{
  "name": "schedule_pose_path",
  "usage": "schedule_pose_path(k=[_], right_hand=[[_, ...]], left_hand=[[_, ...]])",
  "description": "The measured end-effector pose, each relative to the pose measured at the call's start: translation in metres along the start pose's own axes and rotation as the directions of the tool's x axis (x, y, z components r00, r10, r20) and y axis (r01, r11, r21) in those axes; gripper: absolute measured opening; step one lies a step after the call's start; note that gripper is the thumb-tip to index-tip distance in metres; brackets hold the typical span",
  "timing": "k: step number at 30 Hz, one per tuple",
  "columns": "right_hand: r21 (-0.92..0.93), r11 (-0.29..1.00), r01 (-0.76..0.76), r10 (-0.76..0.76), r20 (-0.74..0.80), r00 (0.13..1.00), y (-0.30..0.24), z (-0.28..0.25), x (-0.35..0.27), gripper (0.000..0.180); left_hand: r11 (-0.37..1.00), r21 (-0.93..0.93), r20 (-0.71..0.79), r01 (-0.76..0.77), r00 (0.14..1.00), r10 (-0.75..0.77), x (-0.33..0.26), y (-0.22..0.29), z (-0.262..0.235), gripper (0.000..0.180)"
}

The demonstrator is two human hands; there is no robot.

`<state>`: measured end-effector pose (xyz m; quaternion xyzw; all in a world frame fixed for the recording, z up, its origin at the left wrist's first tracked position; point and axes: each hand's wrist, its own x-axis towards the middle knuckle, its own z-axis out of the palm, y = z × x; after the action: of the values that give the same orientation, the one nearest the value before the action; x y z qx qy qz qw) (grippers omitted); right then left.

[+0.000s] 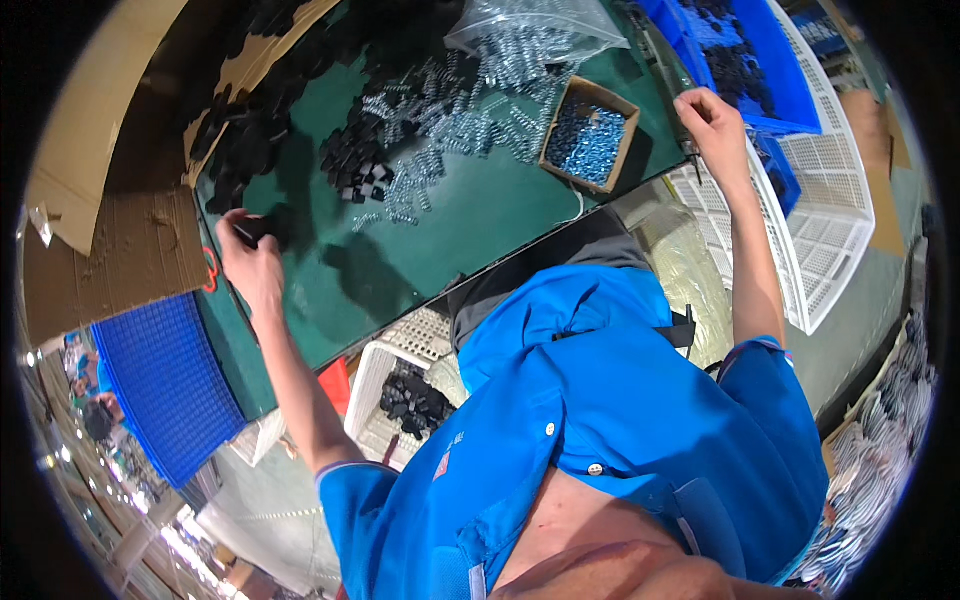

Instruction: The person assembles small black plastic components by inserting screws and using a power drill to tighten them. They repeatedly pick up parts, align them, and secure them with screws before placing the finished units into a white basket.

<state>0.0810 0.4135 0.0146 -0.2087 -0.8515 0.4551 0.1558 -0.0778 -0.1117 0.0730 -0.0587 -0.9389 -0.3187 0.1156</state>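
At the left end of the green tabletop (470,215), my left hand (252,262) is closed around a dark black piece (256,229). Its exact kind is not clear. Beside it lies a heap of black parts (245,150). My right hand (718,135) is at the table's right edge, fingers curled in a pinch near a thin dark rod-like item (697,165); what it holds, if anything, is hidden. Between my hands are small black blocks (358,165), loose metal springs (450,130) and a cardboard box (605,185) of small shiny bluish and dark pieces.
A clear plastic bag of springs (540,35) lies at the back. Blue bins (790,100) sit by a white plastic basket (835,240) on the right. Cardboard (110,250), an orange-red handle (210,270) and a blue crate (170,385) are on the left. Below stands a white crate (368,400).
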Motion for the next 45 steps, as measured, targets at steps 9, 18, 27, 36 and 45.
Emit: schedule_pose_path(k=[9, 18, 27, 36, 45], right_hand=[[-0.457, 0.678, 0.576, -0.303, 0.540, 0.785, -0.035, 0.073, -0.006, 0.014], [-0.571, 0.595, 0.565, -0.252, 0.536, 0.806, -0.023, 0.094, -0.009, 0.016], [-0.560, 0.582, 0.589, -0.294, 0.531, 0.795, -0.020, 0.099, -0.006, 0.014], [-0.608, 0.601, 0.518, -0.275, 0.452, 0.849, -0.020, 0.102, -0.011, 0.007], [0.229, 0.971, 0.067, -0.109, 0.176, 0.978, -0.025, 0.070, -0.028, 0.005]], left_hand=[[0.883, -0.386, 0.788, 0.265, 0.592, 0.167, -0.077, 0.085, 0.111, 0.053], [0.914, -0.003, 0.481, -0.406, 0.800, 0.358, -0.076, 0.101, 0.150, 0.039], [0.971, 0.016, 0.341, -0.238, 0.914, 0.218, -0.045, 0.091, 0.156, 0.020], [0.873, 0.074, 0.296, -0.483, 0.846, 0.443, -0.004, 0.129, 0.216, 0.019], [0.792, 0.203, 0.493, -0.576, 0.759, 0.426, 0.015, 0.129, 0.256, 0.014]])
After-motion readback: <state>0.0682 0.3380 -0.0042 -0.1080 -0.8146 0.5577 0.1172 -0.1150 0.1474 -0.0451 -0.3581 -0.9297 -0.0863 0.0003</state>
